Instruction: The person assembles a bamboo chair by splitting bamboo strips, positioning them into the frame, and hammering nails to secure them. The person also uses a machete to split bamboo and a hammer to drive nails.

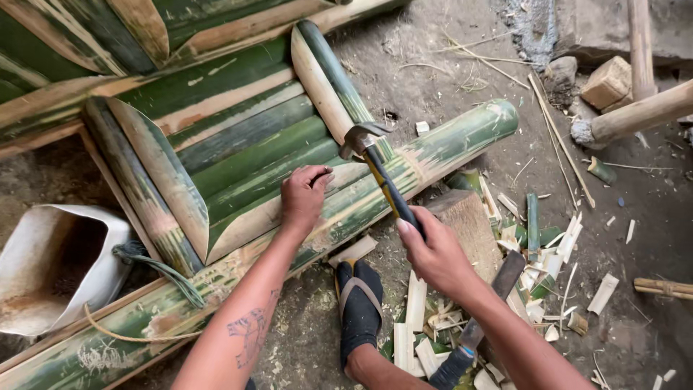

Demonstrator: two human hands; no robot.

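My right hand [433, 253] grips the black and yellow handle of a claw hammer [375, 162]. Its metal head hangs just above a long green bamboo pole [440, 144] that lies slantwise on the ground. My left hand [302, 196] presses, fingers curled, on split bamboo slats [253, 159] where they meet the pole, a little left of the hammer head. I cannot tell whether it pinches a nail. My foot in a black sock and sandal [359, 300] rests on the dirt below the pole.
A wooden block [468, 224] sits right of the pole, with a big knife [484, 318] leaning by bamboo offcuts [534, 267]. A white sack [58, 263] stands open at left. Pale wooden poles [639, 108] and a stone [608, 81] lie at upper right.
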